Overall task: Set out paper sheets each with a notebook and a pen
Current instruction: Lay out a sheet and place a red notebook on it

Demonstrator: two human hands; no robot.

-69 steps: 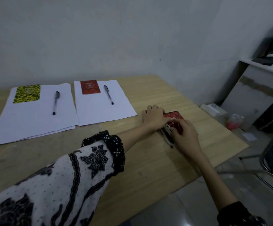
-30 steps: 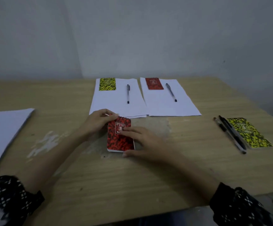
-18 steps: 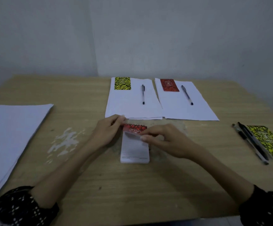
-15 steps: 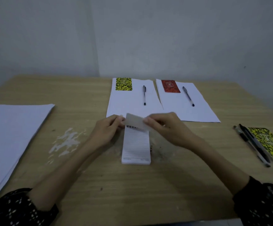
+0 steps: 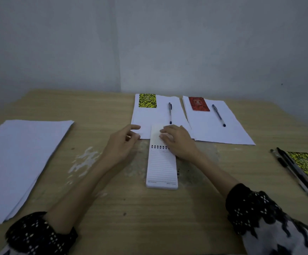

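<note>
- Open notebook [image 5: 162, 167]: white, ruled pages, black spiral.
- Far notebooks: one yellow-black speckled [image 5: 147, 100], one red [image 5: 198, 104].
- Paper stack [image 5: 21, 157]: white.
- Desk [image 5: 149, 218]: pale wood grain.
- Sleeves [image 5: 270, 221]: black with white dots.

A light wooden table [image 5: 149, 208], marked by pale scuffed patches [image 5: 84, 161], is set against plain grey-white walls [image 5: 57, 43] joined at a corner [image 5: 119, 52], all dimly lit.
</note>
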